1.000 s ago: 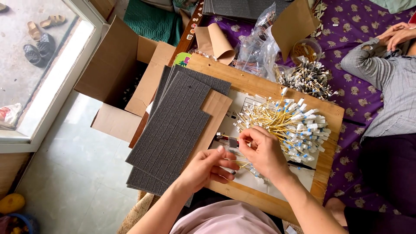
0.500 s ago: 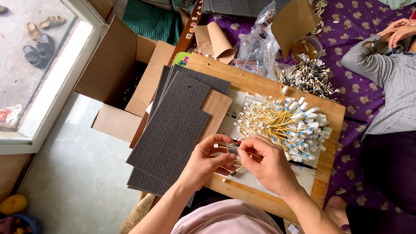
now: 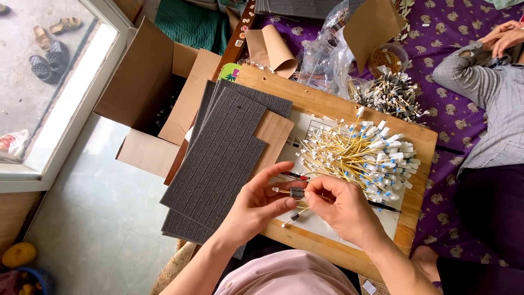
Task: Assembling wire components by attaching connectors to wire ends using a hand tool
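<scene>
My left hand and my right hand meet over the front of a wooden board. Between their fingertips they hold a thin yellow cable threaded through a small grey foam block. A short cable end with a dark tip hangs below my left thumb. Just behind my right hand lies a big pile of yellow cables with white and blue connectors on a white sheet. A stack of grey slotted foam sheets lies left of my hands.
An open cardboard box stands at the left by a glass door. Another cable bundle, plastic bags and cardboard pieces sit behind the board. A person in a grey shirt lies on the purple cloth at right.
Both hands have drawn together and toward me, away from the cable pile. They now hold a yellow cable with a grey foam block on it.
</scene>
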